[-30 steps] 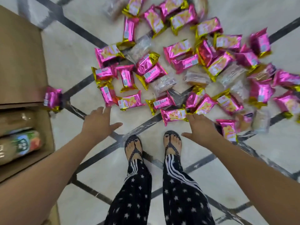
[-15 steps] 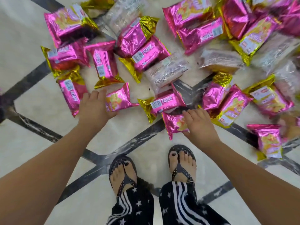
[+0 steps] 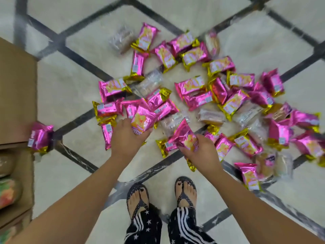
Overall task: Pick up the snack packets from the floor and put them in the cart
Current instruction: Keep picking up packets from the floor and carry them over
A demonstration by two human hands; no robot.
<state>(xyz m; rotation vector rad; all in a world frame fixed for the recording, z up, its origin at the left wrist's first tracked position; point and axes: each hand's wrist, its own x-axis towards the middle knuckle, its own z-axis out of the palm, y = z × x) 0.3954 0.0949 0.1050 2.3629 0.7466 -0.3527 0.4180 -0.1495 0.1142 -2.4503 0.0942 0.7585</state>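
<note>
Several pink-and-gold snack packets and a few clear-wrapped ones lie scattered on the marble floor ahead of my feet. My left hand grips one pink packet, lifted off the floor with its printed face up. My right hand holds another pink packet, tilted, its gold end hanging below my wrist. One more pink packet lies apart at the left, against the cardboard box. No cart is in view.
A brown cardboard box stands at the left edge, with bottles inside its lower part. My sandalled feet stand just behind the pile. The pale floor carries dark diagonal lines.
Both hands have closed on a packet each and lifted them off the floor. The view has pulled back and up, so the box is in sight again.
</note>
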